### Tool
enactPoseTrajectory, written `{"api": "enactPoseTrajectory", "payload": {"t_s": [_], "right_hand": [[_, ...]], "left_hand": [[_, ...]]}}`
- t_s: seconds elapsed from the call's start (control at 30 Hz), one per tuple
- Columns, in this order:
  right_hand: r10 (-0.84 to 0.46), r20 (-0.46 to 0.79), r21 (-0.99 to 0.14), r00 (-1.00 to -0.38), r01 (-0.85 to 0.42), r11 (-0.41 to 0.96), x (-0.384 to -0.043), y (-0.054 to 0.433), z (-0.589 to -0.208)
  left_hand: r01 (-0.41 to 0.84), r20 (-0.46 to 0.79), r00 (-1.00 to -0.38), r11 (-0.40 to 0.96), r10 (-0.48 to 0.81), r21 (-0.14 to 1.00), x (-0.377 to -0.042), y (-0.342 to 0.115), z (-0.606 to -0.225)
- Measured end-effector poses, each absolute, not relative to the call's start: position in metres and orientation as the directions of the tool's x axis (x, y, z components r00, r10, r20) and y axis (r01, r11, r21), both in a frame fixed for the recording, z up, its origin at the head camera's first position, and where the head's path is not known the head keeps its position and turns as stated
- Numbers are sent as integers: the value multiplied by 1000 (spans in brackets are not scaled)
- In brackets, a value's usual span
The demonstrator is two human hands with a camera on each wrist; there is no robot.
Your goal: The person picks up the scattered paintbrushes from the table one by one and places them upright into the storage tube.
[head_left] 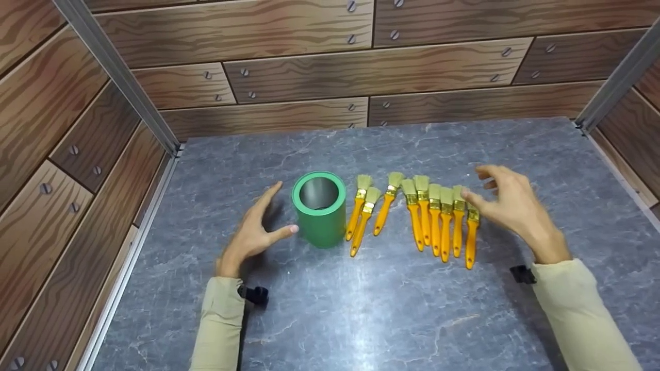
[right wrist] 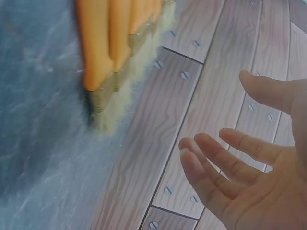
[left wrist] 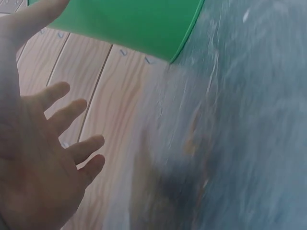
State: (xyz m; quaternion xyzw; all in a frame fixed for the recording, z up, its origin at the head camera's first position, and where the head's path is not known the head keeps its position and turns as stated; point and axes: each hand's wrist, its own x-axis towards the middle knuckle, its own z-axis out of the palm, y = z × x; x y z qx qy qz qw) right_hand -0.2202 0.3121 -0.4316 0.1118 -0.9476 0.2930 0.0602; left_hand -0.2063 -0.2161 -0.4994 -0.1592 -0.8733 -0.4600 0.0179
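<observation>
A green cylindrical holder (head_left: pixel 322 226) with a dark hollow inside stands upright on the grey marbled surface. To its left is my left hand (head_left: pixel 252 229), thumb and fingers spread, with nothing held; the left wrist view shows its palm near the green wall (left wrist: pixel 129 28). Right of the holder lie several paintbrushes (head_left: pixel 445 232) with orange handles and pale bristles, bristles pointing to the back wall. Over the right end of that row hovers my right hand (head_left: pixel 510 201), fingers loosely bent and holding nothing. In the right wrist view, brush handles (right wrist: pixel 96 43) appear beside that hand, apart from it.
Wood-patterned panels (head_left: pixel 299 77) close off the back, and similar panels (head_left: pixel 51 180) rise on the left. Metal corner posts (head_left: pixel 118 77) stand at the back edges. A small black device (head_left: pixel 255 294) sits at the left wrist, another black device (head_left: pixel 523 274) at the right.
</observation>
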Motion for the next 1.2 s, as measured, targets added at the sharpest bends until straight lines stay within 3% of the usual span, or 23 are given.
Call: {"api": "enactPoseTrajectory", "payload": {"t_s": [0.27, 0.67, 0.97, 1.2], "right_hand": [[-173, 156, -543, -972, -231, 807, -213, 318, -444], [-194, 50, -553, -980, -189, 811, -205, 328, -469], [-170, -35, -525, -985, -127, 842, -203, 331, -479], [-127, -126, -569, -984, -33, 822, -206, 334, -481]], "left_hand": [[333, 230, -916, 305, 328, 892, -210, -208, -507], [293, 241, -895, 88, 377, 952, -213, -188, -519], [249, 209, -908, 65, 364, 966, -210, -184, -521], [202, 167, -917, 59, 363, 978, -209, -176, -524]]}}
